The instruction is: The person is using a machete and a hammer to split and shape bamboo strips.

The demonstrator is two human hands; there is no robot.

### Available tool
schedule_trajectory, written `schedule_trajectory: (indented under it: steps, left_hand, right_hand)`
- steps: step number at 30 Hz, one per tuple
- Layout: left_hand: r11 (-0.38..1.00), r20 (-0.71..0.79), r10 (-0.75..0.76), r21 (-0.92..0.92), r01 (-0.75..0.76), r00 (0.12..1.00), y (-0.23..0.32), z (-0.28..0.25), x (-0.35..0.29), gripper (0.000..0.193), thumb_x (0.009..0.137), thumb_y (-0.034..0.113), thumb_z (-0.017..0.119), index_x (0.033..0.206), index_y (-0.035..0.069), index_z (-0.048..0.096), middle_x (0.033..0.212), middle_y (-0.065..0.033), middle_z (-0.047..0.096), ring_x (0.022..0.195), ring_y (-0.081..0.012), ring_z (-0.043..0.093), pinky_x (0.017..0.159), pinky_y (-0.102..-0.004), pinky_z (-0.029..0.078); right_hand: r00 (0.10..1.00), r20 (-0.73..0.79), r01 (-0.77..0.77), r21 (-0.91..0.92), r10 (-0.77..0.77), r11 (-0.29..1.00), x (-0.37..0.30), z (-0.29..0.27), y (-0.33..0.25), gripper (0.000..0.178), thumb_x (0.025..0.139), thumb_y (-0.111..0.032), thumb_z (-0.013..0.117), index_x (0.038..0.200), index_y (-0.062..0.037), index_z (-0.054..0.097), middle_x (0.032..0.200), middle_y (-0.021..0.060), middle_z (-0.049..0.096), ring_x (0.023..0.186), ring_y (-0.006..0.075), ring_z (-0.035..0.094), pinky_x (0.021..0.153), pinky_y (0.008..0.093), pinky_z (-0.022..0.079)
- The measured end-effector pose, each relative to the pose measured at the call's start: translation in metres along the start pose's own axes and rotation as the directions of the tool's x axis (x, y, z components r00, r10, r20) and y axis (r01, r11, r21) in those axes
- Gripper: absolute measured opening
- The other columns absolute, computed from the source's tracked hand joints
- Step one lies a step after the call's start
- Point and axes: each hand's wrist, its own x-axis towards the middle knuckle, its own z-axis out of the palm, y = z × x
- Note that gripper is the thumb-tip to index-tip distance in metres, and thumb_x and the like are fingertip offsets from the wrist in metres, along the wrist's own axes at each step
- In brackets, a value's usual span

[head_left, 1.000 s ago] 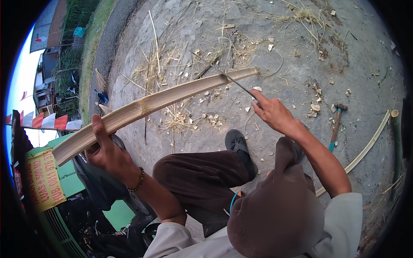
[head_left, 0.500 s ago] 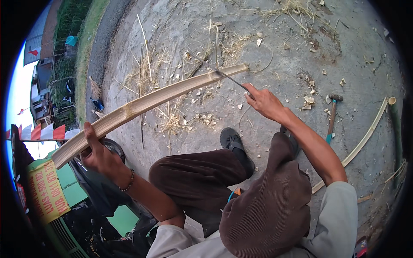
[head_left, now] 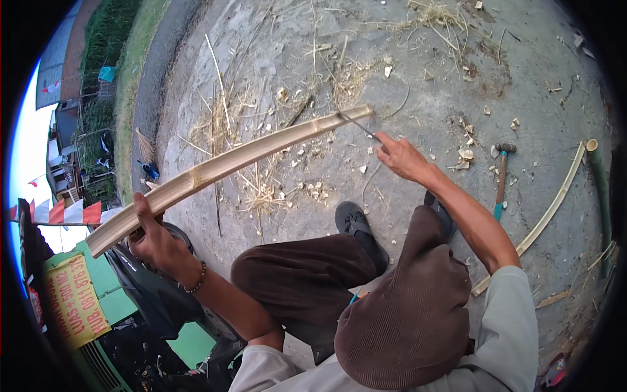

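A long split bamboo strip (head_left: 255, 148) slants across the view, its pale hollow inner face up, with a joint ridge partway along. My left hand (head_left: 155, 238) is wrapped around its near-left end, thumb on top, a beaded bracelet at the wrist. My right hand (head_left: 401, 157) grips a narrow dark-bladed knife (head_left: 358, 124); its handle is mostly hidden in the fist. The blade touches the strip close to the far-right end. A thin shaving (head_left: 340, 62) stands up beyond the blade. Below lie my bent legs in brown trousers (head_left: 294, 274).
A hammer (head_left: 501, 179) with a teal grip lies on the ground to the right. Another bamboo strip (head_left: 548, 212) and a green bamboo pole (head_left: 599, 189) lie farther right. Shavings and chips (head_left: 268, 196) litter the concrete. A dark motorbike (head_left: 147, 281) stands at the lower left.
The knife blade has slid a little along the strip toward its far-right end. The strip's far end sits slightly lower in view. My left hand keeps its hold.
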Motion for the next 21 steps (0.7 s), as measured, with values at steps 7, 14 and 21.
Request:
schedule_trajectory:
  steps: [7, 14, 21]
  left_hand:
    - [0.997, -0.066, 0.064, 0.049, -0.061, 0.996, 0.04, -0.028, 0.001, 0.037, 0.082, 0.021, 0.083, 0.095, -0.009, 0.065, 0.096, -0.014, 0.068, 0.081, -0.0167, 0.066, 0.07, -0.0281, 0.059]
    - [0.999, -0.035, -0.005, 0.048, 0.006, 0.999, 0.014, 0.001, 0.003, 0.033, 0.083, 0.018, 0.082, 0.097, -0.007, 0.065, 0.094, -0.012, 0.067, 0.079, -0.0168, 0.067, 0.072, -0.0277, 0.061]
    - [0.99, -0.039, 0.142, 0.014, -0.142, 0.989, 0.048, -0.016, 0.007, 0.04, 0.079, 0.021, 0.086, 0.096, -0.009, 0.066, 0.095, -0.013, 0.068, 0.082, -0.0175, 0.068, 0.073, -0.0263, 0.06]
  right_hand:
    - [0.971, 0.112, 0.211, -0.001, -0.209, 0.978, -0.015, -0.026, -0.129, 0.037, 0.099, -0.027, 0.053, 0.13, -0.008, 0.045, 0.072, 0.0238, 0.065, 0.071, 0.0472, 0.064, 0.062, 0.0531, 0.051]
    - [0.999, 0.05, 0.02, -0.168, -0.012, 0.986, -0.011, -0.018, 0.005, 0.033, 0.1, -0.027, 0.051, 0.126, -0.0069, 0.046, 0.072, 0.0238, 0.066, 0.071, 0.0476, 0.064, 0.059, 0.0522, 0.051]
    - [0.992, 0.127, 0.027, -0.079, -0.017, 0.997, -0.017, -0.033, -0.07, 0.03, 0.101, -0.028, 0.05, 0.12, -0.0058, 0.046, 0.068, 0.0232, 0.064, 0.069, 0.0485, 0.064, 0.059, 0.0538, 0.052]
